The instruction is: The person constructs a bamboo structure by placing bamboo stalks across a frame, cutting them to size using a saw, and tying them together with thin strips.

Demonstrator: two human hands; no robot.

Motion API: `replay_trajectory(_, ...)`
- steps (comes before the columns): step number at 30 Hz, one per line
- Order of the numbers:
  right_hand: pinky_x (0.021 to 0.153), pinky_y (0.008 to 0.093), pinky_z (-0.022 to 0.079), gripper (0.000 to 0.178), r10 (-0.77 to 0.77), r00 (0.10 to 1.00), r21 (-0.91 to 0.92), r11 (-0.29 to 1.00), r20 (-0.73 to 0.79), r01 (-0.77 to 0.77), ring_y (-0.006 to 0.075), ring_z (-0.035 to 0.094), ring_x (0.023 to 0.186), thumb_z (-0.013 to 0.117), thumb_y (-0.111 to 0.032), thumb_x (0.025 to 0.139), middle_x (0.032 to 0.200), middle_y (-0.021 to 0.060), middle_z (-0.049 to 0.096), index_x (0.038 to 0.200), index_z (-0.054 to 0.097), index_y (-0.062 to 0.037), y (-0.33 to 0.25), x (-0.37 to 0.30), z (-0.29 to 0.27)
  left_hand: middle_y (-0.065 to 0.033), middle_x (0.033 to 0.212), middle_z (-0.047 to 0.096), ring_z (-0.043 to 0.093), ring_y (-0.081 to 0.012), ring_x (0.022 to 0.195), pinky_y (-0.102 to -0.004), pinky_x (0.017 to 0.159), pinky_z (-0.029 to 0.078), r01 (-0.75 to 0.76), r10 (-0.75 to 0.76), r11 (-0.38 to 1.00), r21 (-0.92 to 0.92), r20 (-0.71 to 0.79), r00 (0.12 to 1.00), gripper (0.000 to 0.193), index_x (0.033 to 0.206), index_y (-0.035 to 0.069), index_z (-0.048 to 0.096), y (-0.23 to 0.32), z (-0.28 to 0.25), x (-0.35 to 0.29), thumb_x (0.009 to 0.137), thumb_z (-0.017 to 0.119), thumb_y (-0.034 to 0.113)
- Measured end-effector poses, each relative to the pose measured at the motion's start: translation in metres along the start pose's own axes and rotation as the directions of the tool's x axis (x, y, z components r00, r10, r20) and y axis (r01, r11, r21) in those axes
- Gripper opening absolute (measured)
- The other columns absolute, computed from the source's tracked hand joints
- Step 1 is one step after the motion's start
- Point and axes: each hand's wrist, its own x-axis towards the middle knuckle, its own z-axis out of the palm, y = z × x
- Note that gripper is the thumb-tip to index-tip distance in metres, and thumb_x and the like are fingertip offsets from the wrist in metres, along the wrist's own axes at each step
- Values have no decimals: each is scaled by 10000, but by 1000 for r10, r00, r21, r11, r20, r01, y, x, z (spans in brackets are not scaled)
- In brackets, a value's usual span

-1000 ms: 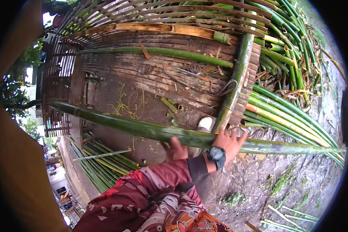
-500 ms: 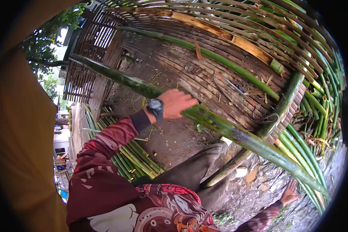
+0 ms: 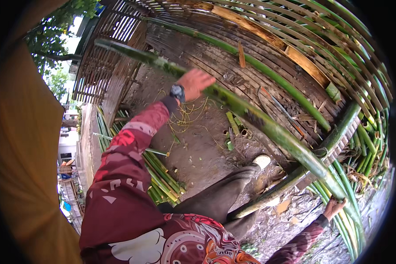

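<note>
A long, thick green bamboo pole (image 3: 259, 121) slants from the upper left to the lower right in front of me. My left hand (image 3: 196, 83), with a dark watch at the wrist, lies over the pole's upper stretch, its fingers stretched out and slightly blurred. At the lower right, my right hand (image 3: 334, 207) has its fingers curled round the pole's near end. Beneath that end, the pole crosses a bamboo rail (image 3: 339, 127) at the edge of a slatted bamboo platform (image 3: 198, 66).
On the platform lie a thinner green bamboo pole (image 3: 268, 68) and a bow saw (image 3: 286, 114). Cut bamboo is stacked at left (image 3: 163, 180) and at right (image 3: 369, 145). A slanting bamboo post (image 3: 268, 196) stands by my legs. Short bamboo pieces (image 3: 233, 125) sit on the muddy ground.
My right hand has moved up from beside the pole and closed on its end. The pole has shifted, its near end now higher and further left. My left hand remains over it.
</note>
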Motion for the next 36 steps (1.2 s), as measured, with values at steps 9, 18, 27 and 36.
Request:
replay_trajectory(9,959,384,530,270,-294,954,17,956,57,293,259,638,1078,629,-220,1017,1168,139,648,1218,592,-46,119,-191,199,-166,1551,433,340,-446,1477,-608,1216,260,533,-533,846,0,-21,846,1081,1566,163,372,-5,-61,36,645,915,328)
replay_trajectory(18,1209,578,336,786,-195,925,133,978,326,159,298,520,1348,742,-609,874,1408,179,594,1412,563,-63,159,-275,200,-27,1112,674,569,-276,1155,-539,1132,304,208,-295,943,-258,-364,883,465,1114,136,698,65,-21,59,663,812,123)
replay_trajectory(27,1142,607,417,696,-425,888,-21,904,-176,428,404,609,1248,435,-541,1064,1331,274,622,1400,529,61,42,-146,111,-36,1148,671,566,-268,1168,-555,1175,270,164,-247,936,-311,-248,937,500,1143,152,695,41,41,85,661,826,142)
replay_trajectory(36,1148,600,404,622,-397,908,31,914,-133,404,407,592,1273,434,-459,1079,1343,280,600,1436,471,50,68,-177,136,-53,1251,637,497,-304,1290,-552,1190,256,224,-240,926,-303,-16,971,595,1228,150,654,-4,66,101,661,826,94)
